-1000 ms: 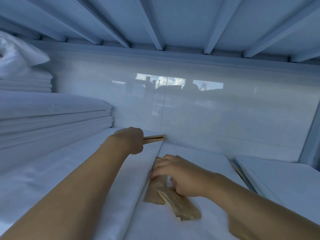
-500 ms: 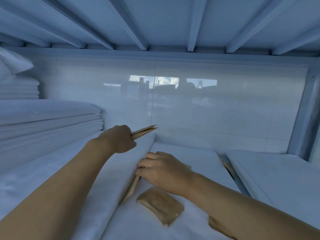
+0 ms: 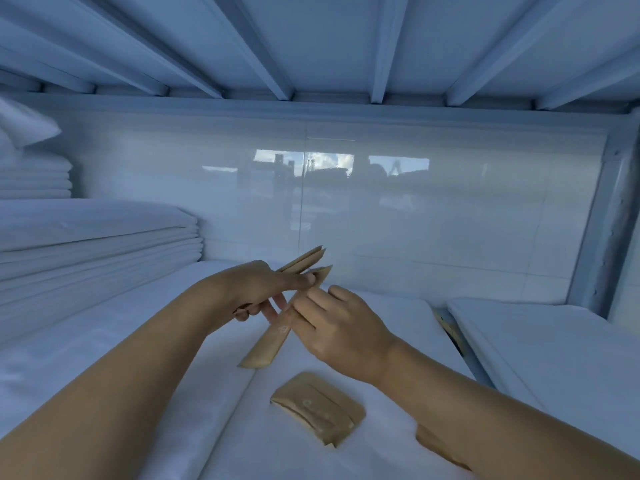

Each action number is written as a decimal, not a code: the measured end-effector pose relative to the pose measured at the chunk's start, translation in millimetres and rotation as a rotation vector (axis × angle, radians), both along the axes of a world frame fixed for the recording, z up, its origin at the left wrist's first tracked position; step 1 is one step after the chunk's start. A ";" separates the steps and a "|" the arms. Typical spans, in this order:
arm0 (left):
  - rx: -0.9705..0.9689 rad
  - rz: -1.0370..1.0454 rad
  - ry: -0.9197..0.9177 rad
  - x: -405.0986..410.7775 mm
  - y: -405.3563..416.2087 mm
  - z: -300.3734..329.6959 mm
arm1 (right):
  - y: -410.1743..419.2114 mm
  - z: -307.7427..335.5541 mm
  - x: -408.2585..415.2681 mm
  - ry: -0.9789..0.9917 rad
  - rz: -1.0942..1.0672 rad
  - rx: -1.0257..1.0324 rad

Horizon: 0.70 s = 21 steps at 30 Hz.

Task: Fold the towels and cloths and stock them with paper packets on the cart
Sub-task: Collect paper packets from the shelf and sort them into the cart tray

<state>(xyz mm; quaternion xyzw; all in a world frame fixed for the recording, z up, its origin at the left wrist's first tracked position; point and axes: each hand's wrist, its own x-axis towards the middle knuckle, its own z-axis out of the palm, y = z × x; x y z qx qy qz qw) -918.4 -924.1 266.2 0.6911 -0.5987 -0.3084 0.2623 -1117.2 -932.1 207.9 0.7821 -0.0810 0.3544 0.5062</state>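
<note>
Nearest to us, a small stack of brown paper packets (image 3: 320, 408) is lying flat on a folded white cloth (image 3: 384, 341) on the cart shelf. Just to the right, beneath our right forearm, another brown scrap (image 3: 440, 446) is peeking out; it is probably one more packet, though the arm is covering most of it.

Above the stack, our two hands are meeting over the cloth. Our right hand (image 3: 341, 329) is pinching a long, narrow packet (image 3: 273, 337) near its middle, so that it is slanting down to the left with its lower end hanging free. Our left hand (image 3: 258, 291) is gripping a thin bundle of packets (image 3: 306, 259) that is fanning out past the fingertips toward the back wall.

We are judging these packets to be very light, flat and fairly stiff, yet easy to crease, and smooth enough to slide against each other. Holding them across the flat faces near the middle, squared into one bundle, is looking like the safest grip.

The surface under them is soft and slightly uneven, made of folded white linen with a seam (image 3: 242, 393) running between two piles. To the left, a tall stack of folded sheets (image 3: 97, 251) is rising. To the right, another folded pile (image 3: 547, 344) is sitting apart, across a dark gap. Behind everything, a glossy white panel (image 3: 415, 216) is reflecting a window, and a ribbed shelf underside (image 3: 311, 39) is closing in low overhead.
</note>
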 end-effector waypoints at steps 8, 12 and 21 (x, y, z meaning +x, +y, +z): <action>0.052 -0.084 -0.029 -11.5 2.4 -1.8 | -0.3 -4.6 3.6 -0.019 0.026 -0.026; -0.001 -0.035 -0.179 -15.7 4.7 -2.7 | 3.6 -2.2 -2.8 0.105 0.021 0.011; -0.243 -0.056 -0.403 -20.1 1.7 -5.9 | 11.3 44.1 -60.5 0.118 -0.162 0.691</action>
